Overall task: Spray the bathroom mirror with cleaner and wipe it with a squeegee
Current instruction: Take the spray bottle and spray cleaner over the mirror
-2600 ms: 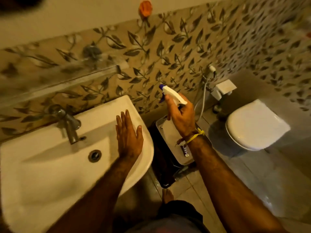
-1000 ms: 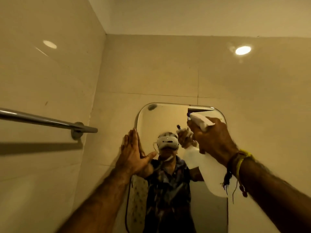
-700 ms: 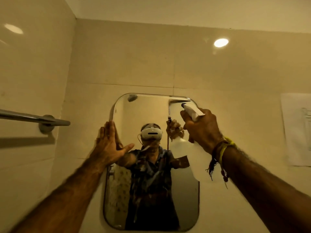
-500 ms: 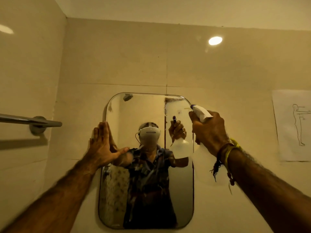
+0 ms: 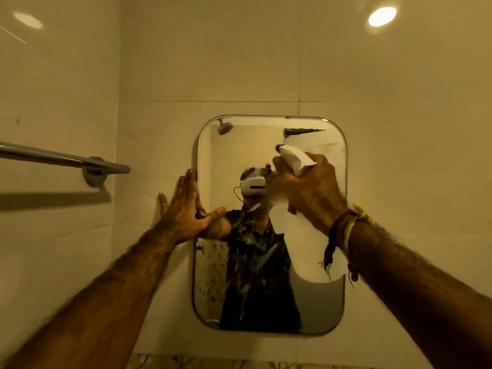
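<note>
A rounded rectangular mirror (image 5: 314,302) hangs on the cream tiled wall ahead of me. My right hand (image 5: 308,193) holds a white spray bottle (image 5: 306,251) by its trigger head, nozzle aimed at the upper glass from close range. The bottle body hangs below my fist and covers the mirror's right middle. My left hand (image 5: 183,211) lies flat, fingers spread, over the mirror's left edge and the wall beside it. The glass looks streaked and misted, with a dark mark near the top right. No squeegee is in view.
A chrome towel rail (image 5: 61,159) juts from the left wall at hand height, ending near the mirror's left side. A strip of leaf-patterned tile (image 5: 186,362) runs below the mirror. Ceiling light reflections (image 5: 382,16) glare on the upper wall.
My right hand with the bottle has moved left, from the mirror's right edge to in front of the glass. The view has shifted, and my left hand stays flat on the mirror's left edge.
</note>
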### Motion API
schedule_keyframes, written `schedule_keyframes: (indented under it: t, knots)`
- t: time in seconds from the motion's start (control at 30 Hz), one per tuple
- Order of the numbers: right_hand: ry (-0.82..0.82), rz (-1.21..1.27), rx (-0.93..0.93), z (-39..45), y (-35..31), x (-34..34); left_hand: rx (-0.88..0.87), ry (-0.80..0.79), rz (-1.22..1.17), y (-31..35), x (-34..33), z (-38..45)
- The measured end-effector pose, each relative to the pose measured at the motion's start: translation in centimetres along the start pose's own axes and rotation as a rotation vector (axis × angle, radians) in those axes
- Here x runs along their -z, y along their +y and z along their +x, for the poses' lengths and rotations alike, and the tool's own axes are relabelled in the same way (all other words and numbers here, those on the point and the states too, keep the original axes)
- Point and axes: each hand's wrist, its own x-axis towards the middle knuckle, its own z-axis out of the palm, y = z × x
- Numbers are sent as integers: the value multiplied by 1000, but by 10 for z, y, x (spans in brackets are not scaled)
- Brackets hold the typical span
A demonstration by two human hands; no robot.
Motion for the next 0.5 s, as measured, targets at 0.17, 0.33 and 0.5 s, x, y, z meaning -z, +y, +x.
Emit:
schedule_keyframes:
  t: [0.17,0.33,0.5]
  knots:
    - [-62,-43,15,-14,-8,-58,1,38,20,-1,-4,1]
    - [-90,-122,43,-33,-2,-91,-52,164,29,-3,-15,3]
    - [-76,-82,-54,-24,13,-72,-114,389,-40,-10,-44,8]
